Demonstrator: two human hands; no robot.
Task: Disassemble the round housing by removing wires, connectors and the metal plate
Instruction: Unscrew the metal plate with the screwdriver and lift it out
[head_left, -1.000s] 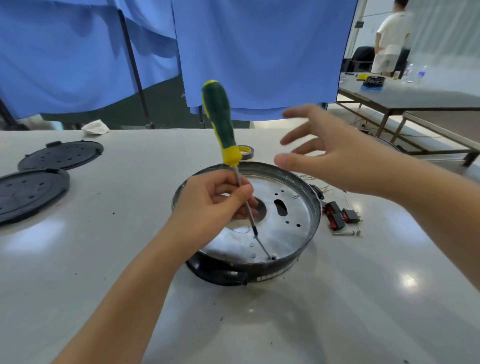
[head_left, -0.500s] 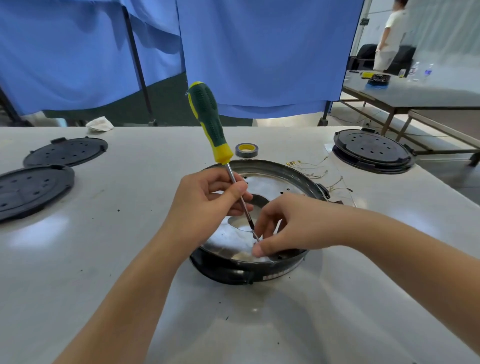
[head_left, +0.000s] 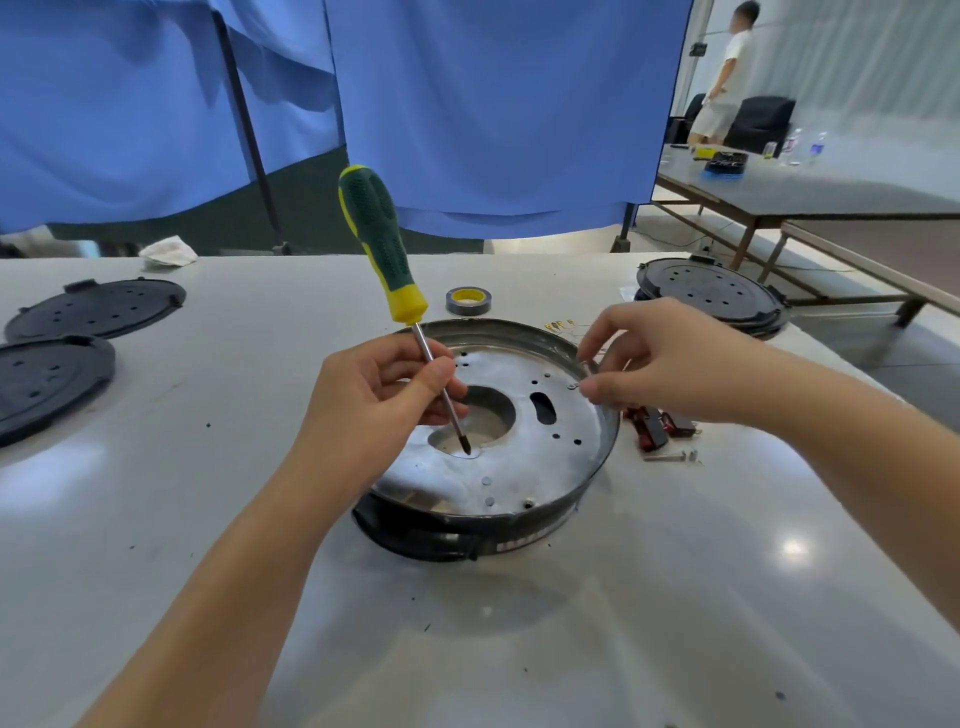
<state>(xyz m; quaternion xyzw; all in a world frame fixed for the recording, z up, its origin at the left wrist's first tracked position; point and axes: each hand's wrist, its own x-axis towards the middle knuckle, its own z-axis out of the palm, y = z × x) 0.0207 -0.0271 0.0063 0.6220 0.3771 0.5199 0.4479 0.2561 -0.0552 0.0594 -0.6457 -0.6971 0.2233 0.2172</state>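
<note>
We are looking at our left hand (head_left: 384, 400) and right hand (head_left: 660, 364), both bare and wearing no gloves, rings or watch. Back from the fingers (head_left: 597, 387), our forearms are showing bare too, with no sleeve reaching either wrist.

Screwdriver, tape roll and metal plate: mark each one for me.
screwdriver (head_left: 382, 234), head view, on the green handle.
tape roll (head_left: 467, 301), head view, on its near outer wall.
metal plate (head_left: 550, 452), head view, on bare metal right of the centre hole.
</note>
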